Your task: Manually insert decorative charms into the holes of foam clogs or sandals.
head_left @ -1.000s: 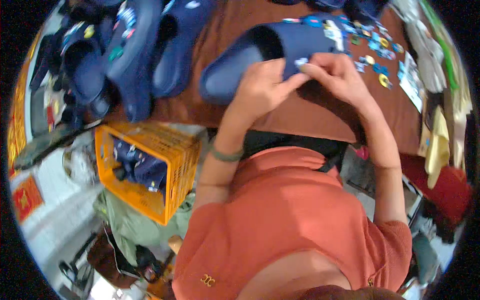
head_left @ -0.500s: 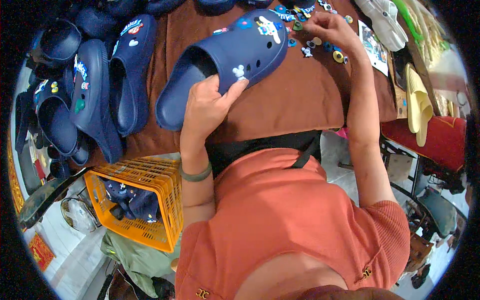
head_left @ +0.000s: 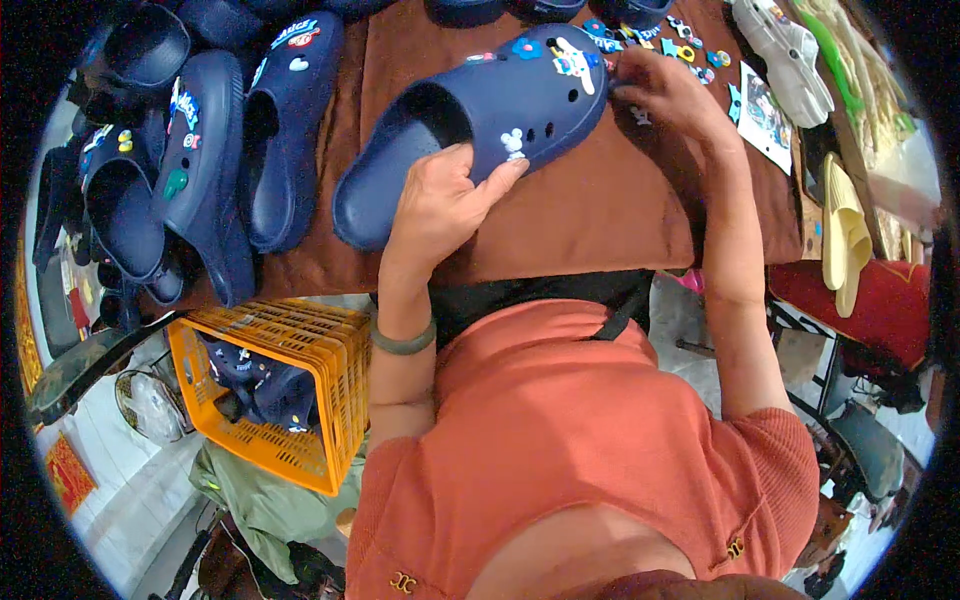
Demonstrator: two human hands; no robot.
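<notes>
My left hand (head_left: 440, 205) grips a navy blue clog (head_left: 470, 120) by its side, thumb across the strap end, holding it above the brown table (head_left: 600, 210). The clog carries several small coloured charms on its toe. At the toe end my right hand (head_left: 665, 95) has its fingertips pinched on the clog's edge, where a small charm sits. Loose coloured charms (head_left: 690, 50) lie scattered on the table just beyond that hand.
A heap of navy clogs (head_left: 200, 160) covers the table's left side. An orange plastic crate (head_left: 270, 385) with more dark clogs stands on the floor at lower left. White (head_left: 790, 55) and yellow (head_left: 840, 230) clogs lie at the right, beside a printed card (head_left: 765, 115).
The view has shifted, so the clog and both hands sit lower in the picture. My right hand has come back from the loose charms to the clog's toe.
</notes>
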